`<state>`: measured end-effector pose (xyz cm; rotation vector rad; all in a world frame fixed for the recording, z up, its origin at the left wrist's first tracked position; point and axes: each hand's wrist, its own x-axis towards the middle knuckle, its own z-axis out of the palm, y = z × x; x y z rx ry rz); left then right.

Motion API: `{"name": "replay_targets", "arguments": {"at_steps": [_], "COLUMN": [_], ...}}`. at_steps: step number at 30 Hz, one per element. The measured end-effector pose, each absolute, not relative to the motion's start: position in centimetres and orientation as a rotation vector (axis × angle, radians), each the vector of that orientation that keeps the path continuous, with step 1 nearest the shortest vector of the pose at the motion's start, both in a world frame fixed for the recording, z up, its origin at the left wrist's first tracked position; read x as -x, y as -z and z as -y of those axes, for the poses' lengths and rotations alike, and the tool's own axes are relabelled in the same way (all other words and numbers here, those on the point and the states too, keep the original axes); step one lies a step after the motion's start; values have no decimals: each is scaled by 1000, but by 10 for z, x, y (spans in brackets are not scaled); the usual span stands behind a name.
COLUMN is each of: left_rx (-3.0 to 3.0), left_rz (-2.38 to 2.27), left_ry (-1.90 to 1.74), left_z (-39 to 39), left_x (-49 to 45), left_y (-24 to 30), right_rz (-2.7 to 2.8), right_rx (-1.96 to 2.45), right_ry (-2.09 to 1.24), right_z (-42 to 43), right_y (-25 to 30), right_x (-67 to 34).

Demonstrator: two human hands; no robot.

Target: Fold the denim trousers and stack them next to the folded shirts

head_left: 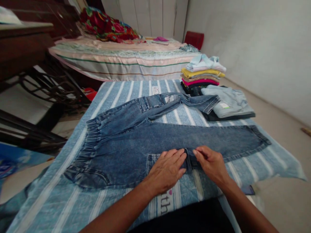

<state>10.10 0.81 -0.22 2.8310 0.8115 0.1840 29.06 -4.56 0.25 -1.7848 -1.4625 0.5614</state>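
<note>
A pair of dark blue jeans (126,142) lies spread on a blue-and-white striped cloth (92,208), its elastic waistband to the left and its legs reaching right. My left hand (167,166) rests flat on the cargo pocket of the near leg, fingers stretched out. Just right of that pocket, my right hand (210,161) has its fingers curled together at the near leg's edge, apparently pinching the denim. The far leg is bent, and its cuff touches a folded light blue garment.
Folded clothes (202,76) are stacked at the back right, with folded light blue jeans (227,100) in front. A bed (126,61) with a red floral blanket (109,26) stands behind. On the left is a wooden table (24,35) with a metal frame; a wall runs along the right.
</note>
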Motion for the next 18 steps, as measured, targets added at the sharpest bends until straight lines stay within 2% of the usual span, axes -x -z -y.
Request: {"name": "replay_targets", "arguments": {"at_steps": [5, 11, 18], "left_rx": [-2819, -2849, -2852], "left_rz": [-810, -794, -801], "left_ry": [-134, -136, -124], "left_z": [-10, -11, -11], "left_x": [-101, -101, -102], "left_y": [3, 3, 5], "right_rz": [1480, 1308, 975], "right_rx": [1839, 1920, 1831], "right_ry": [-827, -792, -1218], "right_z": [83, 85, 76], "right_y": [-3, 10, 2], "right_x": [-277, -259, -257]}}
